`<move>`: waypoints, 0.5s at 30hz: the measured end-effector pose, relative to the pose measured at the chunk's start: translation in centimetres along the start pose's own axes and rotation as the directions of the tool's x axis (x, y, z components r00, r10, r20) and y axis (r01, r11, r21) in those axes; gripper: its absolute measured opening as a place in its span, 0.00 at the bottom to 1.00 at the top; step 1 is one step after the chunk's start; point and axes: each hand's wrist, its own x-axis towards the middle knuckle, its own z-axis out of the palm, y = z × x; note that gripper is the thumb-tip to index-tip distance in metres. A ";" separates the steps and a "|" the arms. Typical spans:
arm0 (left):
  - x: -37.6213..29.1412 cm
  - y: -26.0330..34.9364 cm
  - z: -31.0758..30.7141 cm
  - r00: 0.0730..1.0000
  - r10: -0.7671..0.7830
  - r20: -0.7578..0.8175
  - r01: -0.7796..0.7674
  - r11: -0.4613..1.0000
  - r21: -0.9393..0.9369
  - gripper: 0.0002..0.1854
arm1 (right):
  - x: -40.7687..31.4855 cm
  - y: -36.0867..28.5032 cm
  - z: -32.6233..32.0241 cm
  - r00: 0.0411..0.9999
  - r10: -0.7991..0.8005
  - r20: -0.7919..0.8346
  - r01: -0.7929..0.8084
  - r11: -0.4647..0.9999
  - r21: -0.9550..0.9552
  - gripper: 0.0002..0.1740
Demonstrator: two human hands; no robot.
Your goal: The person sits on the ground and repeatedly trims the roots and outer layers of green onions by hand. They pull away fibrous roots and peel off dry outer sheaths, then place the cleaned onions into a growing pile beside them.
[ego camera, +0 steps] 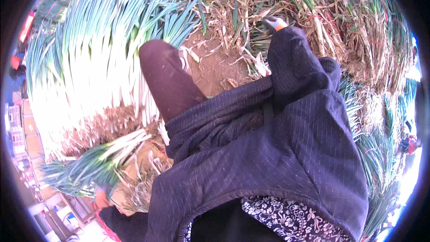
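My right hand [270, 23], in a grey work glove with an orange and white cuff, is at the untrimmed green onions [235, 16], whose dry husks hang loose. Its fingers are too small and dark to tell whether they grip a stalk. At the lower left, my left hand [104, 190] shows as a blur above an orange cuff, beside a small pile of green onions [111, 154]. The leaves partly hide it, so a hold on them cannot be made out. Left of my brown-covered knee [161, 64] stand long cleaned green onions [100, 57] with white stalks and rooty ends.
Tied bundles of unpeeled green onions [362, 37] fill the upper right, and more bundles [379, 168] run down the right side. Loose husks lie on the brown ground [215, 67] between my knees. Cardboard boxes [32, 127] stand at the far left, with pink twine [105, 227] at the lower left.
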 end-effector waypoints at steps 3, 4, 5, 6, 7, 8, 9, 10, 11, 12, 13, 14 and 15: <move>-1.3 17.4 -13.8 0.813 0.152 -0.562 -0.579 0.314 -0.752 0.30 | 1.7 5.8 2.4 0.985 0.108 -0.138 -0.128 0.980 -0.151 0.23; -2.2 24.5 -18.4 0.718 0.230 -0.657 -0.692 0.129 -0.711 0.28 | 1.9 7.1 3.5 0.989 0.069 -0.133 -0.101 0.963 -0.250 0.24; -4.3 31.8 -21.7 0.569 0.323 -0.756 -0.819 0.139 -0.557 0.25 | 1.8 8.0 4.6 0.977 0.120 -0.176 -0.175 0.924 -0.340 0.25; -6.9 38.3 -24.5 0.319 0.473 -0.821 -0.917 -0.065 -0.394 0.23 | 1.5 8.5 5.8 0.993 0.030 -0.117 -0.078 0.896 -0.436 0.24; -9.6 44.5 -26.2 0.176 0.568 -0.804 -0.918 -0.200 -0.343 0.21 | 1.1 8.6 7.2 0.997 0.049 -0.060 -0.074 0.834 -0.547 0.24; -12.4 49.9 -28.3 0.066 0.658 -0.750 -0.960 -0.164 -0.228 0.21 | 0.8 8.4 7.7 0.996 0.087 -0.033 -0.092 0.862 -0.499 0.24; -14.6 54.9 -29.7 0.001 0.722 -0.692 -0.973 -0.161 -0.169 0.19 | 0.4 7.9 8.8 0.991 0.137 0.011 -0.118 0.887 -0.447 0.24; -16.3 59.3 -31.0 0.082 0.798 -0.597 -0.946 -0.127 -0.300 0.19 | 0.4 7.1 9.5 0.973 0.219 0.070 -0.173 0.898 -0.404 0.23; -17.4 63.0 -32.2 0.005 0.838 -0.545 -0.908 -0.224 -0.354 0.19 | 0.5 6.3 10.3 0.968 0.212 0.137 -0.160 0.935 -0.317 0.23; -18.2 66.1 -32.6 0.092 0.870 -0.484 -0.874 -0.163 -0.459 0.19 | 1.0 5.6 11.2 0.962 0.214 0.166 -0.154 0.936 -0.316 0.24; -18.4 68.7 -33.1 0.111 0.887 -0.447 -0.826 -0.168 -0.539 0.20 | 1.9 5.0 12.1 0.965 0.168 0.200 -0.107 0.953 -0.285 0.24; -18.3 70.9 -33.4 0.160 0.907 -0.389 -0.789 -0.119 -0.602 0.20 | 2.8 4.7 13.5 0.973 0.124 0.196 -0.093 0.983 -0.161 0.25; -17.9 71.9 -33.5 0.110 0.889 -0.445 -0.839 -0.157 -0.521 0.22 | 4.1 4.6 14.9 0.979 0.103 0.178 -0.094 0.994 -0.055 0.28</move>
